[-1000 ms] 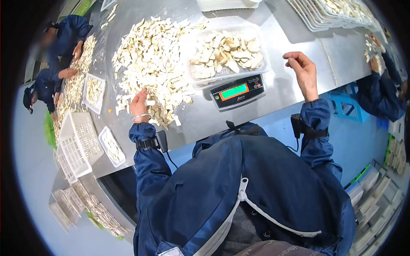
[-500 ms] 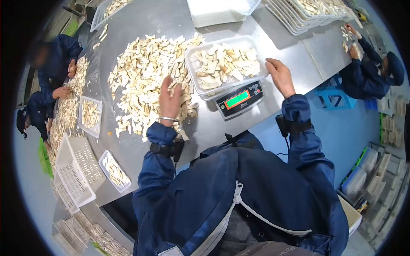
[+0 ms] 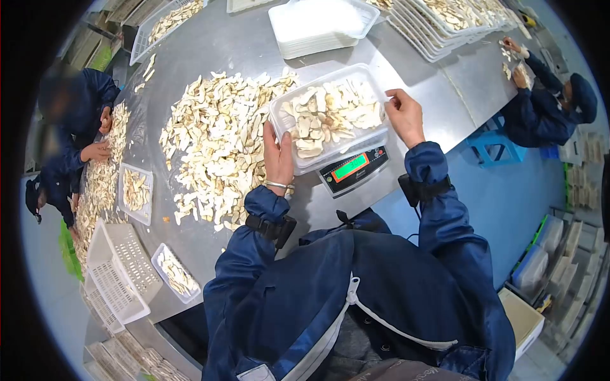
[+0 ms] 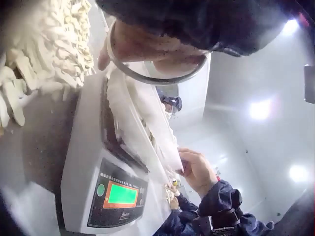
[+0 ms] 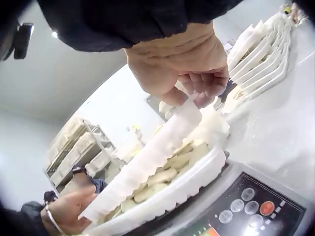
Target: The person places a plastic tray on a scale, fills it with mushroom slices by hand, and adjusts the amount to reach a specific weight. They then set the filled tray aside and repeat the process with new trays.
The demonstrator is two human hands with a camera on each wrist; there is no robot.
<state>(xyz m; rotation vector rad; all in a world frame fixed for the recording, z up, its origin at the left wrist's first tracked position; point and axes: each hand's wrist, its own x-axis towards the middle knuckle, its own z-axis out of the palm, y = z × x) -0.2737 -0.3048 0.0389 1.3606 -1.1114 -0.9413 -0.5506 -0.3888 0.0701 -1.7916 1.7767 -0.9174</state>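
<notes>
A clear plastic tray (image 3: 327,117) of pale sliced pieces is held at its two ends above a digital scale (image 3: 353,170) with a lit green display. At its left end my left hand (image 3: 278,155) grips the rim, thumb on the near side. My right hand (image 3: 405,117) pinches the right end; in the right wrist view, the thumb and fingers of the right hand (image 5: 182,66) hold the white rim. Another rim edge shows just under the tray. To the left of the left hand spreads a large pile of slices (image 3: 216,140).
Behind the tray stands a stack of white trays (image 3: 318,32); stacked filled trays (image 3: 432,28) are at the back right. Small filled trays (image 3: 175,273) and a perforated basket (image 3: 121,273) lie on the left. Other people (image 3: 546,108) work at both sides.
My left hand has moved right from the pile to the tray's left end. My right hand has come in from the right and taken hold of the other end.
</notes>
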